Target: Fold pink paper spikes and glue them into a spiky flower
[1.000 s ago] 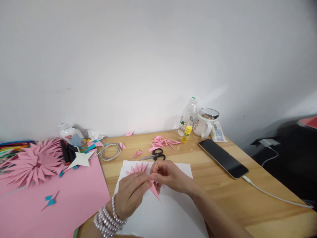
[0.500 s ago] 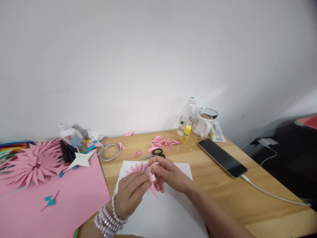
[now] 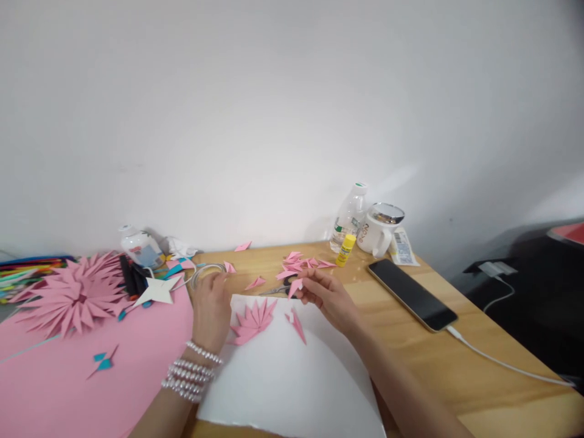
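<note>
My left hand (image 3: 212,309), wearing several strands of beads at the wrist, reaches over the paper's far left corner. Its fingers are stretched towards a small pink folded piece (image 3: 229,267) and partly cover a coiled cable (image 3: 204,274); nothing shows in them. Between thumb and fingers, my right hand (image 3: 327,299) pinches a pink folded paper piece (image 3: 295,288) above the scissors (image 3: 275,291). A joined pink paper fan (image 3: 253,322) lies on the white sheet (image 3: 283,377). Right of it lies a separate pink folded piece (image 3: 298,327).
Loose pink pieces (image 3: 296,264) lie beyond the scissors, beside a yellow glue stick (image 3: 345,250). A bottle (image 3: 349,220), a mug (image 3: 378,234) and a charging phone (image 3: 412,295) are at right. A large pink paper flower (image 3: 81,298) and white star (image 3: 157,291) stand left.
The hands have parted. My left hand has moved left and away from me, off the fan. My right hand has shifted right and farther out with a pink piece. The fan now lies uncovered.
</note>
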`<control>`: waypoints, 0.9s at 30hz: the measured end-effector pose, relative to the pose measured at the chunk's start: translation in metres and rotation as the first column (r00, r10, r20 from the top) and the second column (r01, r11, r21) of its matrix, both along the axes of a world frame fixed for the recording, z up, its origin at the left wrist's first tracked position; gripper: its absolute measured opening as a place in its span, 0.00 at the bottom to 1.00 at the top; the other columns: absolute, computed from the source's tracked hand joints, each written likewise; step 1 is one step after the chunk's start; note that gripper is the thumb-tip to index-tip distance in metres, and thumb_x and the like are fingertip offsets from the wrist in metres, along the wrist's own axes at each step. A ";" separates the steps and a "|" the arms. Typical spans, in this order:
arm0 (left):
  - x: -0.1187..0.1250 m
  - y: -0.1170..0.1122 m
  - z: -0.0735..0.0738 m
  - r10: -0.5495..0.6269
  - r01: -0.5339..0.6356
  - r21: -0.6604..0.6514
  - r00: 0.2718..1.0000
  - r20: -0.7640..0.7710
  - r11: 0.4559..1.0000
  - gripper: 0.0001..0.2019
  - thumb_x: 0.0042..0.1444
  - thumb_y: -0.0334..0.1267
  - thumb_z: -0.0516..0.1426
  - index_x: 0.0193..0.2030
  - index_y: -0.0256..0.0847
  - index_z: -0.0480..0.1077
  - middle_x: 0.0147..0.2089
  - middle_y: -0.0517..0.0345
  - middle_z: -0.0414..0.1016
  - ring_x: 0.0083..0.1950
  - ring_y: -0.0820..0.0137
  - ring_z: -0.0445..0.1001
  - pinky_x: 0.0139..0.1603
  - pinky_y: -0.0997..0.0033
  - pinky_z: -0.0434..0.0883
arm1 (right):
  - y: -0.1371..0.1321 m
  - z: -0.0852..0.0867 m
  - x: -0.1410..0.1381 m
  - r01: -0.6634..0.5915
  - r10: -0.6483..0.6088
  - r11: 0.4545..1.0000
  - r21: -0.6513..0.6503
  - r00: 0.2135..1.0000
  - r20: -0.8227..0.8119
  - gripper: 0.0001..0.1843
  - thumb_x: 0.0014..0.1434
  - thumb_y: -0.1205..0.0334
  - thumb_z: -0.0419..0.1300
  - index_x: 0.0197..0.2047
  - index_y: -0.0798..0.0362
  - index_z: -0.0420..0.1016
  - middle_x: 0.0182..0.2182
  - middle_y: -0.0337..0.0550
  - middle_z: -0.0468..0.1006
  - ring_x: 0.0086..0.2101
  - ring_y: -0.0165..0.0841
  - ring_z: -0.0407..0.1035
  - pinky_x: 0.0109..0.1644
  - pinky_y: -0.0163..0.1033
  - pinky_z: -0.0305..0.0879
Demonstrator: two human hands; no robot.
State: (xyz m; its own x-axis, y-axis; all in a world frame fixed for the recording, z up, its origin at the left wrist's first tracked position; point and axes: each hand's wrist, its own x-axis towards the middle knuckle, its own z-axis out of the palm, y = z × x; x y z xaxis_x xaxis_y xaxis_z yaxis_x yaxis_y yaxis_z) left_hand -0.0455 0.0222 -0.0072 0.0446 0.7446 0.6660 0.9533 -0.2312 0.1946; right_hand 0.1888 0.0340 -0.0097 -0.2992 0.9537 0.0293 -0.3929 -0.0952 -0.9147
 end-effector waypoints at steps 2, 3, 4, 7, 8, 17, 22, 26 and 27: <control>-0.012 0.005 -0.003 0.088 -0.097 -0.080 0.990 -0.113 0.992 0.16 0.47 0.21 0.46 0.40 0.33 0.67 0.40 0.43 0.69 0.45 0.55 0.67 0.43 0.55 0.66 | 0.005 -0.001 0.004 0.056 -0.057 0.998 -0.032 0.998 -0.033 0.09 0.48 0.59 0.59 0.31 0.55 0.65 0.23 0.36 0.69 0.24 0.25 0.66 0.30 0.32 0.62; -0.015 0.007 -0.004 0.142 -0.163 -0.120 0.976 -0.164 0.979 0.16 0.46 0.21 0.46 0.40 0.32 0.67 0.39 0.43 0.70 0.44 0.54 0.67 0.41 0.55 0.66 | 0.007 -0.002 0.006 0.091 -0.092 0.995 -0.050 0.995 -0.024 0.08 0.48 0.59 0.57 0.30 0.54 0.64 0.22 0.35 0.69 0.23 0.25 0.65 0.29 0.32 0.62; -0.018 0.008 -0.005 0.184 -0.220 -0.163 0.960 -0.210 0.962 0.15 0.46 0.21 0.46 0.39 0.32 0.68 0.37 0.43 0.70 0.43 0.54 0.67 0.40 0.56 0.66 | 0.009 -0.004 0.007 0.126 -0.126 0.990 -0.062 0.992 0.015 0.07 0.48 0.60 0.55 0.29 0.54 0.63 0.20 0.34 0.67 0.21 0.25 0.63 0.27 0.31 0.61; -0.021 0.010 -0.006 0.247 -0.333 -0.275 0.920 -0.303 0.902 0.13 0.46 0.22 0.46 0.35 0.32 0.69 0.35 0.44 0.71 0.42 0.54 0.68 0.40 0.58 0.65 | 0.012 -0.008 0.010 0.210 -0.204 0.978 0.014 0.926 0.317 0.04 0.49 0.62 0.50 0.26 0.53 0.61 0.14 0.31 0.63 0.15 0.24 0.56 0.20 0.30 0.54; -0.022 0.010 -0.006 0.249 -0.346 -0.303 0.916 -0.316 0.888 0.13 0.46 0.22 0.46 0.34 0.32 0.69 0.34 0.44 0.71 0.42 0.55 0.68 0.40 0.59 0.65 | 0.013 -0.010 0.010 0.199 -0.213 0.977 0.078 0.872 0.442 0.04 0.49 0.64 0.48 0.25 0.53 0.61 0.13 0.30 0.61 0.14 0.25 0.55 0.19 0.30 0.52; -0.027 0.013 -0.015 0.225 -0.321 -0.322 0.927 -0.301 0.890 0.14 0.49 0.22 0.46 0.36 0.34 0.70 0.36 0.45 0.70 0.42 0.57 0.67 0.36 0.65 0.67 | -0.005 -0.010 0.002 -0.262 -0.063 0.931 0.255 0.573 0.817 0.10 0.52 0.70 0.46 0.24 0.54 0.65 0.17 0.34 0.65 0.17 0.26 0.62 0.21 0.30 0.54; -0.027 0.016 -0.016 0.118 -0.183 -0.192 0.944 -0.307 0.964 0.11 0.48 0.23 0.48 0.32 0.35 0.71 0.29 0.48 0.71 0.41 0.57 0.67 0.40 0.60 0.65 | -0.019 -0.009 -0.016 -0.386 0.159 0.893 0.231 0.751 0.642 0.09 0.55 0.68 0.48 0.36 0.53 0.68 0.24 0.36 0.70 0.22 0.26 0.68 0.27 0.30 0.64; -0.014 0.010 -0.003 -0.040 0.057 0.075 0.975 -0.219 0.996 0.08 0.52 0.26 0.50 0.34 0.35 0.69 0.31 0.50 0.72 0.39 0.61 0.67 0.40 0.62 0.65 | -0.021 -0.009 -0.023 -0.329 -0.015 0.862 0.386 0.744 0.668 0.10 0.54 0.69 0.50 0.36 0.52 0.71 0.32 0.40 0.74 0.27 0.26 0.68 0.28 0.29 0.63; -0.009 0.007 0.002 -0.088 0.118 0.129 0.972 -0.219 0.985 0.07 0.53 0.27 0.50 0.34 0.35 0.69 0.33 0.49 0.72 0.41 0.61 0.66 0.40 0.62 0.64 | -0.020 -0.008 -0.023 -0.287 -0.087 0.859 0.425 0.735 0.673 0.09 0.54 0.68 0.51 0.35 0.52 0.72 0.31 0.40 0.75 0.27 0.26 0.67 0.28 0.29 0.62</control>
State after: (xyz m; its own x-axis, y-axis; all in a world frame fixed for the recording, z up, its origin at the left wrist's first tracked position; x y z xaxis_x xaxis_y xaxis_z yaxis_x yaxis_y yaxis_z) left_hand -0.0545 0.0293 -0.0057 0.2679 0.6283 0.7304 0.9387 -0.3410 -0.0509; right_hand 0.1656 0.0136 -0.0182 -0.5114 0.8302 0.2217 0.3006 0.4146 -0.8589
